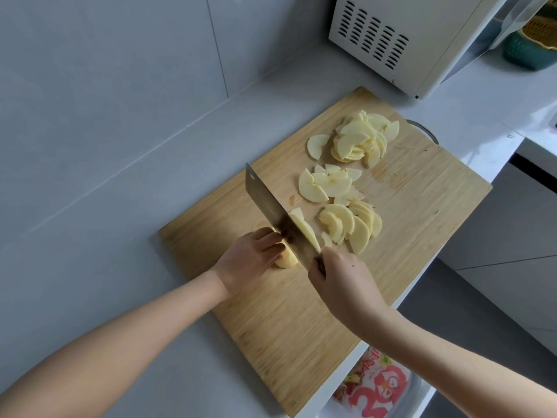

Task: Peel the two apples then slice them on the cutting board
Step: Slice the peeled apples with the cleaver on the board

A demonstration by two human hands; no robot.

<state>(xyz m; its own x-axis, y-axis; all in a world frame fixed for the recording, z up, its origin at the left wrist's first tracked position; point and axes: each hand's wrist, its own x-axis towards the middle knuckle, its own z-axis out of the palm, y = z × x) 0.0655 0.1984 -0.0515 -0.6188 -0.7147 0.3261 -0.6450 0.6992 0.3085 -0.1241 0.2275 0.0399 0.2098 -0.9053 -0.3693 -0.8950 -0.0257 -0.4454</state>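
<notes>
- Uncut apple piece [286, 260] lies on the near-left part of the cutting board [301, 327], mostly under the left hand [250, 260]. Only its pale near end shows.
- Left fingers [268, 236] are curled down over the piece, pinning it, with the tips right against the flat of the blade.
- Right hand [340, 282] grips the cleaver [265, 203], fingers wrapped closed round the handle. The handle itself is covered by the hand.
- The blade stands upright, edge down in the apple. One cut slice [304, 230] leans on its right face.
- Finished apple slices sit in three groups on the board: far pile [358, 140], middle [325, 185], and a fan just right of the blade [352, 224].
- Handling, as a judgement: the piece is light, firm and crisp, and the peeled flesh is probably wet and slippery.
- Best hold is from above with curled fingers, tips tucked back from the edge. There is little left to hold, so slip risk is up.
- The slices look thin and brittle, likely to snap if pressed and to cling to the steel.
- The cleaver looks broad and heavy, so its own weight should do most of the cut.
- Hidden: how much apple is under the left hand, whether a flat face is down, and where the edge meets the board.
- The white vented appliance [407, 40] on the grey desk [90, 267] is cut off at the top.
- The red-printed bag [376, 384] below the desk edge is partly cropped and its contents are unclear.
</notes>
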